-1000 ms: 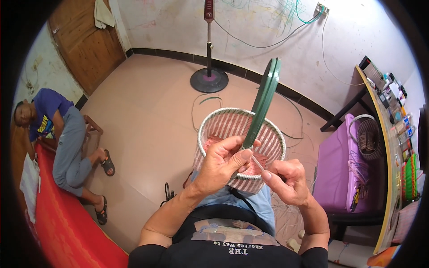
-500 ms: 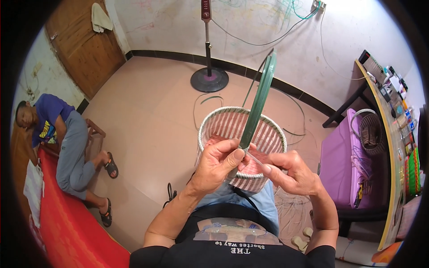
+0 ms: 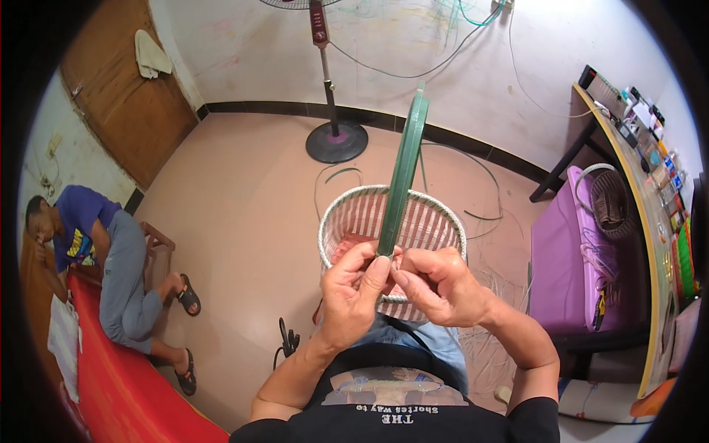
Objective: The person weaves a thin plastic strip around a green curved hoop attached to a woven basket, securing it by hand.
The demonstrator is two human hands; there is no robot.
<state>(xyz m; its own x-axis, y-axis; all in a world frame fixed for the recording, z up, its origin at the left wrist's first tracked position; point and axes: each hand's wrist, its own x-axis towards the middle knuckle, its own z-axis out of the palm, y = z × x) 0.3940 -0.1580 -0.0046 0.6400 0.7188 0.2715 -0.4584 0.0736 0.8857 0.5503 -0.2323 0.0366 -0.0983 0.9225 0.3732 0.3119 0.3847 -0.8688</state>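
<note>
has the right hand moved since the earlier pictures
Yes. Judged against the standing fan's base, the right hand has shifted leftward, closer to the left hand.

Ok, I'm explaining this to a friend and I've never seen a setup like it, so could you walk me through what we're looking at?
There is no robot here. These are the bare hands of a person wearing cameras; the view comes from the left one of two wide fisheye cameras on their head, looking down, so straight edges bend near the rim.

The left hand grips the lower end of an upright green band. The right hand works close beside it; whether it pinches anything is hard to see. Just beyond the hands is a woven basket with pinkish and white stripes.

On the floor are pale thin strips and a fan's round base. A purple bin stands to the right; another person sits at the left.
</note>
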